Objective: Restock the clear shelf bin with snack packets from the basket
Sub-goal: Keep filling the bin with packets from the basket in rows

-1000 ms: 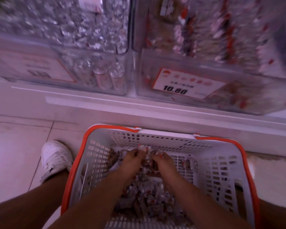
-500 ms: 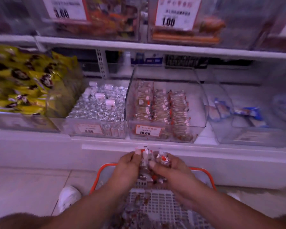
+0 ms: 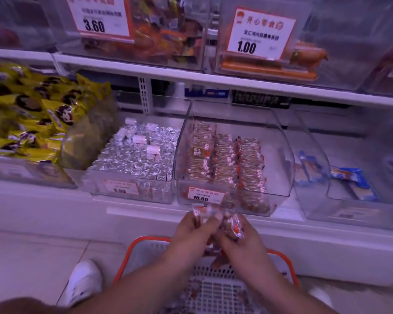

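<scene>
My left hand (image 3: 194, 231) and my right hand (image 3: 238, 241) are pressed together, both closed around a bunch of small clear-and-red snack packets (image 3: 234, 224). They hover above the far rim of the white basket with an orange rim (image 3: 145, 240), just below the front of the clear shelf bin (image 3: 281, 159). That bin carries a 10.80 price tag and holds three neat rows of the same packets on its left; its right part is bare. More packets lie in the basket bottom.
A bin of silver foil sweets (image 3: 136, 159) stands left of the target bin, yellow bags (image 3: 32, 114) further left, a bin with blue packets (image 3: 340, 175) to the right. An upper shelf (image 3: 213, 78) overhangs. A white shoe (image 3: 84, 284) rests left of the basket.
Both hands lifted a bunch of packets out of the basket bottom and rose toward the bin's front. My view tilted up from the basket to the shelves.
</scene>
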The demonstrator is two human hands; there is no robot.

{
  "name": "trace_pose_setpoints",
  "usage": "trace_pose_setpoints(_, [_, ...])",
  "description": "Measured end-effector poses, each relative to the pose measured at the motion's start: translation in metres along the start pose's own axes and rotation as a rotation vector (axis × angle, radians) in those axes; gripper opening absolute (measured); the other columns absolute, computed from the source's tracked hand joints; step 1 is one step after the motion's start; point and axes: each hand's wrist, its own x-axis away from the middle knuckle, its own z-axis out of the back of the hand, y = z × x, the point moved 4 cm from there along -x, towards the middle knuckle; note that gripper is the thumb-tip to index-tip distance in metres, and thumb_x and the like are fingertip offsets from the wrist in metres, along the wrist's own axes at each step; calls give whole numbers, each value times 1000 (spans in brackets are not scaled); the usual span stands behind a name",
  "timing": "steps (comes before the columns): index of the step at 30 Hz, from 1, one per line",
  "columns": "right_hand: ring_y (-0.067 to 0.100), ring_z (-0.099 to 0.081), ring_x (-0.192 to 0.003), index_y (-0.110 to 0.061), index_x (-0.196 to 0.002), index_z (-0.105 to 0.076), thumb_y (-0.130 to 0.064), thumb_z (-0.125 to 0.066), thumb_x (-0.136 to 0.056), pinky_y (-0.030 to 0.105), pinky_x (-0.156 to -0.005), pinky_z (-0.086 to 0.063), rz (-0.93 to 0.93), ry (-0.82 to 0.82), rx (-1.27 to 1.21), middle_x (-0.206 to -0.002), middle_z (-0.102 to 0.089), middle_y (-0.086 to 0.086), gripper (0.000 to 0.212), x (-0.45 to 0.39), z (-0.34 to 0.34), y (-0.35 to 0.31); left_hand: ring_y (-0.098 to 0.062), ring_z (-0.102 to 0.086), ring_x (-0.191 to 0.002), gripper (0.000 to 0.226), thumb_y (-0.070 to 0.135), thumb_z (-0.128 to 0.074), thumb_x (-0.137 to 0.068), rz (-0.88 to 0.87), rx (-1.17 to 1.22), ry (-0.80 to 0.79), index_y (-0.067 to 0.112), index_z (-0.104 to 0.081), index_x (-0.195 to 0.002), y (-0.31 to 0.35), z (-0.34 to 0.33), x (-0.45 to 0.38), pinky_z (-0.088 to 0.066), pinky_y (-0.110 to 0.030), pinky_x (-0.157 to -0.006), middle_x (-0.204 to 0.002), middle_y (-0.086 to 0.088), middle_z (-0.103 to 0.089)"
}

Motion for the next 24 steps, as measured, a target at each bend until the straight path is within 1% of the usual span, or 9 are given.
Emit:
trace_pose_setpoints(2, [24,-72,-68,-6,-106,-63,-2,-61,-92,39,-59,-59,-69,-73,-169,-84,-74,11,15,-4,-1,-2,-29,-73,-91,23,30,-65,-93,4,31,13,13,-70,-110,2,5,-7,-59,-42,-73,-97,-7,-77])
trace_pose_setpoints(5, [29,-73,-85,-3,-100,-71,5,-54,-92,43,-70,-60,-98,-155,-338,-97,-75,16,20,-9,6,-12,-32,-73,-92,26,33,-61,-96,2,65,72,11,-70,-106,12,15,-16,-55,-39,-71,-99,-10,-77])
trace_pose_setpoints(9, [36,-68,-105,-5,-110,-69,0,-66,-87,49,-80,-59,-135,-126,-289,-110,-69,23,25,-15,27,-13,-24,-76,-80,22,31,-60,-98,-51,31,119,12,-63,-108,14,23,-20,-56,-28,-55,-100,-7,-75])
trace_pose_setpoints(13, [25,-69,-98,-10,-107,-74,-9,-73,-75,48,-97,-53,-142,-202,-295,-104,-72,13,33,-15,26,-14,-20,-75,-80,24,35,-60,-97,-79,-32,85,15,-64,-110,8,19,-17,-57,-27,-57,-100,-6,-75])
trace_pose_setpoints(15, [26,-69,-102,-12,-105,-74,-14,-72,-76,45,-98,-49,-119,-231,-224,-108,-74,11,30,-11,22,-13,-19,-74,-79,23,34,-60,-97,-91,-36,97,17,-67,-109,6,16,-16,-57,-28,-58,-93,-5,-76])
trace_pose_setpoints(18, [33,-67,-109,-8,-115,-68,-5,-66,-85,44,-95,-52,-59,-183,-171,-113,-72,15,30,-9,18,-13,-10,-73,-85,18,38,-60,-96,-80,-15,132,24,-69,-103,5,14,-14,-56,-29,-73,-86,12,-77])
trace_pose_setpoints(19, [33,-67,-109,-8,-119,-66,-2,-64,-87,44,-95,-52,-56,-156,-185,-115,-72,14,33,-9,19,-13,-13,-73,-92,19,40,-60,-95,-66,7,127,27,-70,-102,5,13,-13,-57,-33,-82,-90,14,-77])
trace_pose_setpoints(21, [34,-67,-110,-7,-120,-65,4,-61,-89,47,-97,-51,-76,-159,-213,-117,-71,15,33,-9,19,-13,-24,-72,-99,21,44,-59,-94,-53,26,97,30,-71,-104,6,12,-10,-55,-48,-94,-99,8,-77])
trace_pose_setpoints(24, [39,-67,-107,-3,-117,-66,9,-56,-87,50,-94,-51,-152,-223,-267,-115,-70,21,34,-10,19,-11,-27,-72,-98,20,44,-62,-94,-86,2,42,29,-71,-104,11,10,-4,-53,-55,-95,-101,2,-77])
